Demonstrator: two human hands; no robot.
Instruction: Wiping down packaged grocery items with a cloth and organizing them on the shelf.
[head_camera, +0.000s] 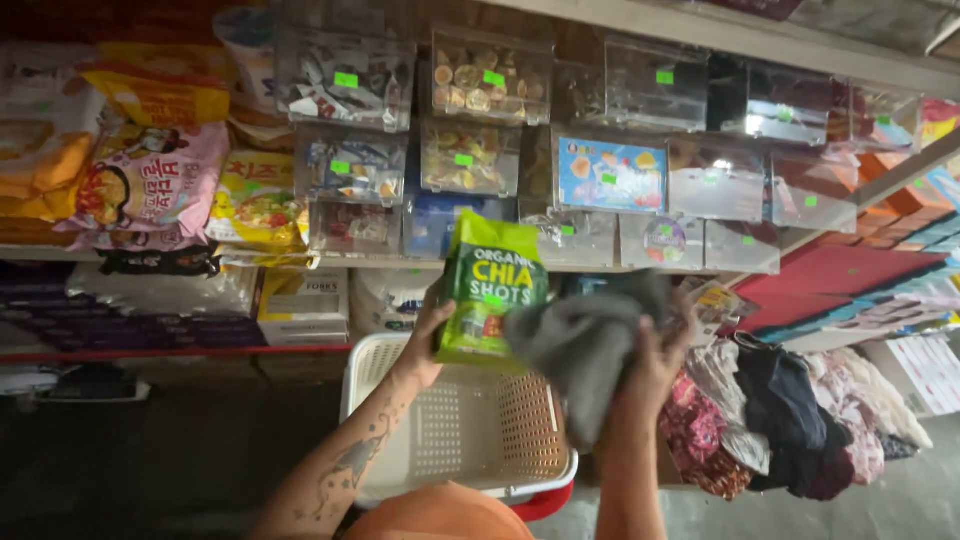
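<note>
Right hand (655, 365) half-hidden under grey cloth (585, 345); green pouch (490, 290) corner covered.

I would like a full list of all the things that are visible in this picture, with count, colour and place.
pouch: one, green, held up in front of the shelves
cloth: one, grey, against the pouch's right side
basket: one, white perforated plastic, below the hands
clear bins: many, transparent with green tags, upper wall
snack bags: several, pink and yellow, left shelf
clothes pile: one heap, dark and patterned, lower right
left hand: holds the pouch
right hand: grips the cloth
</note>
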